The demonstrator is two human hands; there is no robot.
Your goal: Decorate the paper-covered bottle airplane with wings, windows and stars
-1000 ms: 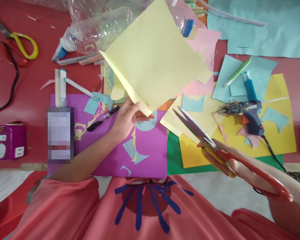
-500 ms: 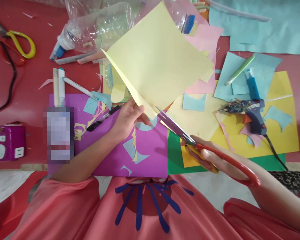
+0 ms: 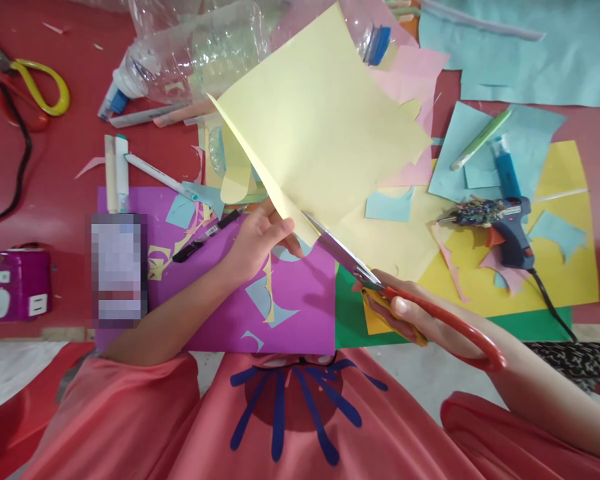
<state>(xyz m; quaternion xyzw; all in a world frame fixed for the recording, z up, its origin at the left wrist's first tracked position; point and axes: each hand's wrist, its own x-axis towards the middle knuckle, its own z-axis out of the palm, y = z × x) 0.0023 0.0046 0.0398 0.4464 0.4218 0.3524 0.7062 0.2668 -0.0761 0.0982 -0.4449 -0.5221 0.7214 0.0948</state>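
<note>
My left hand (image 3: pixel 263 237) pinches the near corner of a pale yellow paper sheet (image 3: pixel 325 120), thumb on top and fingers underneath. The sheet is raised and tilted, with its left edge curling up. In my right hand (image 3: pixel 405 303) are scissors (image 3: pixel 365 273) with one red and one yellow handle. Their blades point up and left, with the paper's lower right edge between them near my left thumb. Under my left hand lies a purple sheet (image 3: pixel 300 320) carrying light blue offcuts (image 3: pixel 260 297). A black pen (image 3: pixel 205 237) rests by my left wrist.
A glue gun (image 3: pixel 505 227) lies on yellow paper at the right, its cord running off the table edge. Clear plastic bottles (image 3: pixel 200 53) lie at the back. On the left are a blurred phone-like object (image 3: pixel 119 270), a purple box (image 3: pixel 15 285) and other scissors (image 3: pixel 43 87).
My right hand and the scissors have moved slightly left, bringing the blades further over the paper's edge. The sheet has shifted a little to the right in my left hand.
</note>
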